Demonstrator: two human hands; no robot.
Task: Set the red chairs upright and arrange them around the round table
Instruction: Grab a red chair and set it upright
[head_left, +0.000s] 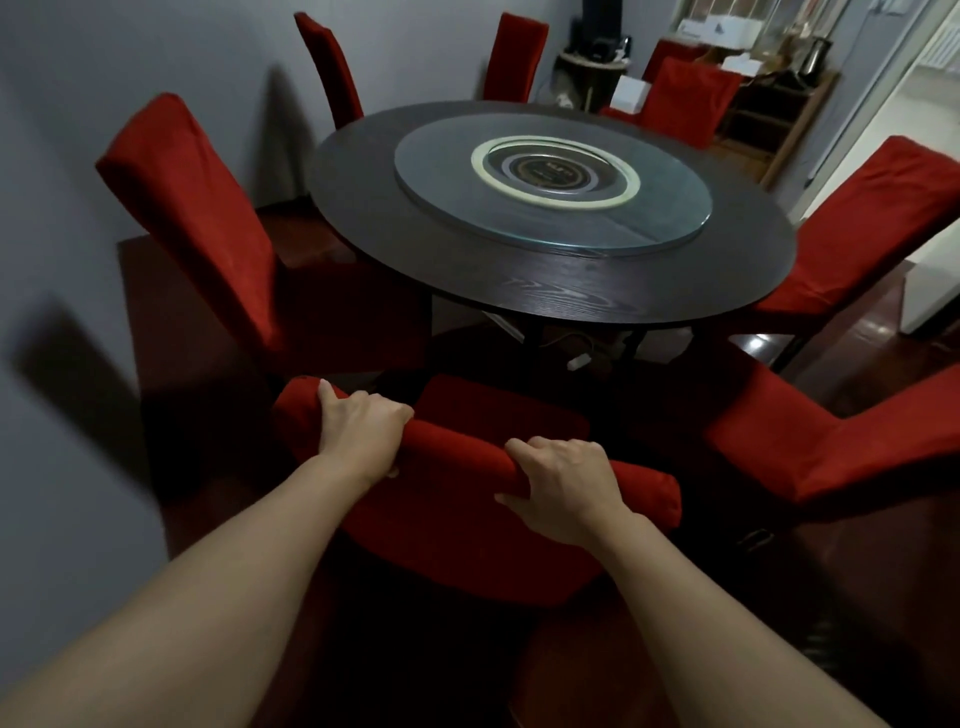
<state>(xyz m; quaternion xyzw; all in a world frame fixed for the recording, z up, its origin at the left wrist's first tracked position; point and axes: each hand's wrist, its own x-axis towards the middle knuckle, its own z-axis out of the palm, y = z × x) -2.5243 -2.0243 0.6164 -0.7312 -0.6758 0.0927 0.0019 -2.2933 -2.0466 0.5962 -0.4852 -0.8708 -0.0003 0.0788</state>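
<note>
A: Both hands are clamping the top rail of the nearest red chair (457, 525): left hand (358, 431) toward the rail's left end, right hand (563, 491) toward its right. Why so wide?

B: Probably for steering. A spread grip is keeping the back square while the seat is pointing at the near edge of the round worktop (561, 296).

A: Chair's position?

B: Standing upright, just short of that near edge, seat not yet tucked under. Six other red chairs are standing around the rim.

A: Glass turntable (675, 208)?

B: Sitting mid-worktop, well clear of the hands.
</note>
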